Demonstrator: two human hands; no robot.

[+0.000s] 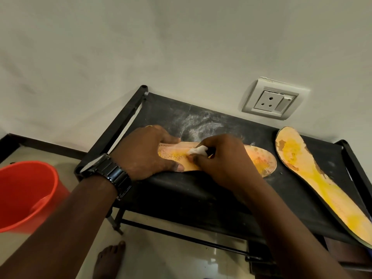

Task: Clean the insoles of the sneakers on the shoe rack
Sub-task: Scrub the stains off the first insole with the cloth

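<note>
My left forearm (pixel 66 218) is the closest thing, coming in from the bottom corner with a dark metal-link watch (pixel 108 170) on the wrist. That left hand (pixel 145 152) lies flat on 1 insole (pixel 259 160), fingers (pixel 173 140) pretty much straight, thumb along the near edge, pressing the heel end down onto the shoe rack (pixel 181 190). My right hand (pixel 219 158) is curled up tight, pinching a small white wad (pixel 197 151) (cloth or cotton, can't tell which) against the middle of the same insole, right by some printed lettering.

That insole lies flat on the rack's top tier, long axis running left to right, rounded toe end pointing right. It's thin and orange-yellow, worn and blotchy toward the toe. The second insole (pixel 314 178) is well apart to the right, lying diagonally: 1 end near the wall, the other hanging past the rack's near right corner toward me. Same yellow-orange, with brown peeled patches and a dark edge.

Rack top is black fabric on a black tube frame, with a smear of white powder (pixel 201 123) behind my hands. An orange-red plastic bucket (pixel 26 190) sits on the glossy floor to the left, my bare foot (pixel 110 256) is below, and there's a white socket (pixel 275 98) on the wall.
</note>
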